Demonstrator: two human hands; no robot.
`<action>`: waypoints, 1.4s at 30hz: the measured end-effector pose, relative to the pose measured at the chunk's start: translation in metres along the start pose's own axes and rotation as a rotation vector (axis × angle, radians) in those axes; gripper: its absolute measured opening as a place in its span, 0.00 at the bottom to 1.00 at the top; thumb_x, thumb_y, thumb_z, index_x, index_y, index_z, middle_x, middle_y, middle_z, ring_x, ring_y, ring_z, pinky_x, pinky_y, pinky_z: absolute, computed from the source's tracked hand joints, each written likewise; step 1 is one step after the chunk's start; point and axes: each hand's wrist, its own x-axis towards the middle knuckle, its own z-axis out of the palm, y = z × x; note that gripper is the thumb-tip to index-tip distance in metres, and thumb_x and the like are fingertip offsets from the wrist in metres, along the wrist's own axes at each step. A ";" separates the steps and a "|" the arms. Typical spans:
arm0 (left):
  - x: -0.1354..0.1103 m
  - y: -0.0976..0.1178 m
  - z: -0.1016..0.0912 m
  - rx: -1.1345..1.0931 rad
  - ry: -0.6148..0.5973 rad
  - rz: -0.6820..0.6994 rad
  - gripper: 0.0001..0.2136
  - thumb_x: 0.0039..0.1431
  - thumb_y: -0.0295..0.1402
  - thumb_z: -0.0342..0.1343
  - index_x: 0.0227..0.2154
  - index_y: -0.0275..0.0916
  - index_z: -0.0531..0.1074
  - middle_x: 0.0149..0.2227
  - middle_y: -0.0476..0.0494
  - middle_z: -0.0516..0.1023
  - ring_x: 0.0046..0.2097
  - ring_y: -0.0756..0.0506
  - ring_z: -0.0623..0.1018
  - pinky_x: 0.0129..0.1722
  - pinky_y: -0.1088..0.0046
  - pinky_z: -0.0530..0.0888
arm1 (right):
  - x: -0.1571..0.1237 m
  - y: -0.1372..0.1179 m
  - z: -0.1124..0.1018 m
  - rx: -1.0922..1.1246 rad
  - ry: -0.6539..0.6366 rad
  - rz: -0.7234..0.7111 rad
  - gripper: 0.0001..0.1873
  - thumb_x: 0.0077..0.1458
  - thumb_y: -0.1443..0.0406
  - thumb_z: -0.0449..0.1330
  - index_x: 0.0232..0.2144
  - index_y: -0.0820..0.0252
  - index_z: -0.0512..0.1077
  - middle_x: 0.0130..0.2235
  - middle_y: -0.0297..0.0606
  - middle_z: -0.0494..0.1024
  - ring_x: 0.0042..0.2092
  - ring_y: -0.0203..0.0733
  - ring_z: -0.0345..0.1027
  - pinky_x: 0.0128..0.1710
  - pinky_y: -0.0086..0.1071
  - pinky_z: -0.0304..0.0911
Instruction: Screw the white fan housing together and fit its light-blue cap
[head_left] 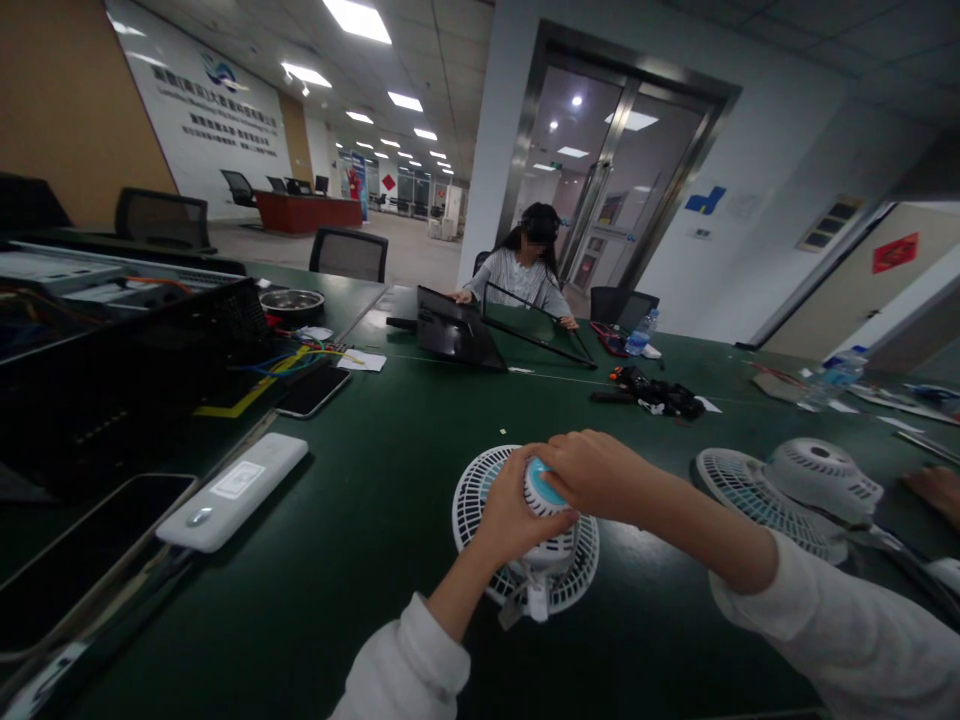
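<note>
A small white desk fan (583,578) lies face down on the green table (360,560), its round slatted grille underneath and its motor housing upward. A white ribbed cap with a light-blue top (541,482) crowns the housing. My left hand (508,515) is wrapped round the housing and the cap's near side, thumb and fingers curled. From the right, my right hand (589,468) reaches over with fingers closed on the cap, hiding part of it. A short white bracket (538,598) sticks out at the fan's near side.
Another white fan (739,490) lies at right, near another person's hand (934,492). A white power bank (234,490), phones (313,388) and an open computer case (135,400) are at left. Across the table a seated person (529,270) holds a black frame (540,340).
</note>
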 end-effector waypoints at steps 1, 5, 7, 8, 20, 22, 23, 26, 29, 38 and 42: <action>0.000 0.000 0.000 0.000 0.006 0.009 0.30 0.41 0.33 0.66 0.49 0.41 0.59 0.49 0.42 0.68 0.49 0.40 0.69 0.49 0.61 0.65 | 0.000 -0.001 -0.002 0.015 -0.010 0.017 0.13 0.54 0.70 0.52 0.41 0.66 0.70 0.36 0.47 0.78 0.35 0.45 0.73 0.28 0.31 0.60; 0.001 -0.001 0.001 0.005 0.010 -0.005 0.28 0.41 0.34 0.65 0.47 0.40 0.61 0.46 0.44 0.70 0.46 0.41 0.70 0.45 0.63 0.67 | 0.001 -0.005 -0.008 0.102 -0.050 0.072 0.14 0.55 0.71 0.49 0.44 0.67 0.66 0.34 0.48 0.77 0.34 0.48 0.72 0.25 0.31 0.56; 0.001 0.000 0.001 0.007 0.003 -0.019 0.28 0.41 0.35 0.65 0.46 0.40 0.61 0.46 0.43 0.70 0.47 0.40 0.70 0.46 0.62 0.66 | 0.003 -0.007 -0.009 0.163 -0.076 0.108 0.14 0.54 0.71 0.49 0.44 0.67 0.65 0.33 0.48 0.77 0.34 0.49 0.72 0.25 0.31 0.54; 0.001 0.000 0.001 0.005 0.002 -0.026 0.28 0.41 0.35 0.65 0.47 0.40 0.61 0.46 0.42 0.69 0.47 0.40 0.69 0.46 0.62 0.66 | 0.005 -0.008 -0.008 0.187 -0.085 0.129 0.14 0.54 0.71 0.49 0.43 0.66 0.65 0.34 0.48 0.77 0.35 0.49 0.72 0.25 0.31 0.54; -0.001 0.004 -0.003 0.017 -0.013 -0.065 0.30 0.43 0.36 0.64 0.50 0.41 0.59 0.50 0.41 0.67 0.51 0.39 0.68 0.50 0.59 0.64 | -0.010 0.025 -0.011 0.447 -0.065 -0.103 0.10 0.54 0.69 0.54 0.39 0.59 0.71 0.32 0.35 0.76 0.32 0.35 0.69 0.33 0.27 0.59; -0.001 0.004 -0.003 0.024 -0.014 -0.071 0.31 0.43 0.37 0.64 0.51 0.40 0.59 0.51 0.40 0.66 0.51 0.39 0.67 0.51 0.58 0.64 | -0.011 0.030 -0.012 0.354 -0.071 -0.149 0.11 0.51 0.70 0.58 0.39 0.58 0.72 0.35 0.38 0.75 0.35 0.38 0.69 0.34 0.30 0.60; -0.001 0.003 -0.002 0.025 -0.015 -0.074 0.32 0.43 0.37 0.64 0.51 0.40 0.59 0.52 0.39 0.66 0.52 0.38 0.67 0.51 0.58 0.63 | -0.011 0.030 -0.012 0.305 -0.088 -0.148 0.12 0.51 0.70 0.59 0.40 0.58 0.72 0.36 0.39 0.75 0.36 0.39 0.69 0.35 0.31 0.60; -0.002 0.002 -0.002 0.013 -0.015 -0.081 0.32 0.43 0.37 0.64 0.52 0.40 0.58 0.52 0.40 0.65 0.52 0.39 0.67 0.51 0.59 0.64 | -0.009 0.026 -0.011 0.215 -0.117 -0.152 0.13 0.50 0.69 0.60 0.40 0.59 0.72 0.40 0.42 0.74 0.40 0.43 0.69 0.36 0.34 0.62; -0.002 0.000 -0.001 0.004 -0.010 -0.060 0.31 0.44 0.36 0.64 0.51 0.40 0.58 0.51 0.40 0.66 0.51 0.40 0.68 0.50 0.60 0.65 | -0.009 0.021 -0.011 0.153 -0.100 -0.151 0.11 0.51 0.69 0.59 0.39 0.61 0.72 0.41 0.44 0.74 0.43 0.47 0.68 0.38 0.35 0.63; 0.000 -0.006 0.002 0.021 0.022 0.012 0.31 0.43 0.33 0.64 0.50 0.38 0.58 0.50 0.40 0.67 0.51 0.39 0.68 0.51 0.59 0.65 | -0.010 0.016 -0.009 0.100 -0.070 -0.133 0.10 0.52 0.67 0.58 0.39 0.63 0.71 0.40 0.45 0.75 0.42 0.48 0.69 0.37 0.37 0.64; -0.001 -0.010 0.004 -0.003 0.025 0.019 0.30 0.44 0.34 0.64 0.51 0.39 0.58 0.50 0.40 0.67 0.51 0.39 0.68 0.51 0.59 0.65 | -0.011 0.015 -0.008 0.118 -0.053 -0.133 0.11 0.52 0.67 0.58 0.40 0.63 0.70 0.41 0.45 0.75 0.42 0.49 0.69 0.38 0.39 0.64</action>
